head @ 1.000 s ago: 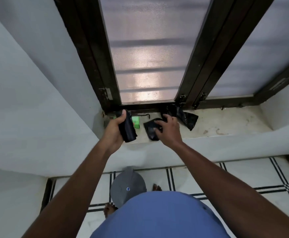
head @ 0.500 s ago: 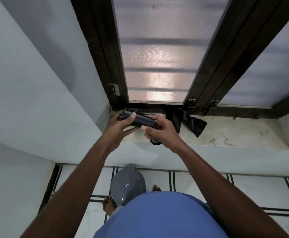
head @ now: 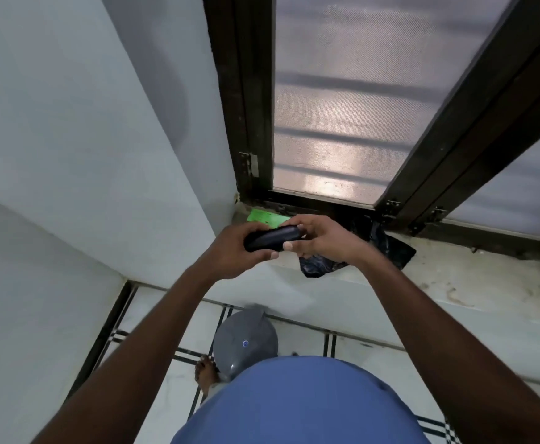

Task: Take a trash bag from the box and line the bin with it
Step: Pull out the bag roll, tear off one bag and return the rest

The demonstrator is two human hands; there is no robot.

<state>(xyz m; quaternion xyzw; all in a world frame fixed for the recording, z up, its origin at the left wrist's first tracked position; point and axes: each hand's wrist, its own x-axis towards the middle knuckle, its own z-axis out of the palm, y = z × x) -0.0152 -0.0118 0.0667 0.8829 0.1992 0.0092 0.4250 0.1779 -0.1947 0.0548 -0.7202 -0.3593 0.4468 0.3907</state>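
Bag roll (head: pixel 272 239) held over the sill (head: pixel 454 283), both hands curled around it: left hand (head: pixel 230 251) at its 9 o'clock end, right hand (head: pixel 320 240) at 3 | green box (head: pixel 265 217) at 12, bin (head: pixel 246 341) at 6 on floor | seems light, soft, slippery film; pinch the loose edge to unroll.

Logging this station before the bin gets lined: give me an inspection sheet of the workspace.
Surface: stained pale window ledge.
Job's things: dark trash bag roll held above the ledge; green box in the ledge corner; grey bin on the floor, lid closed.
Clutter: loose black bag lying on the ledge.
Grippers: left hand and right hand both grip the roll.
Cables: nothing seen.
Surroundings: frosted window, dark frame, tiled floor.
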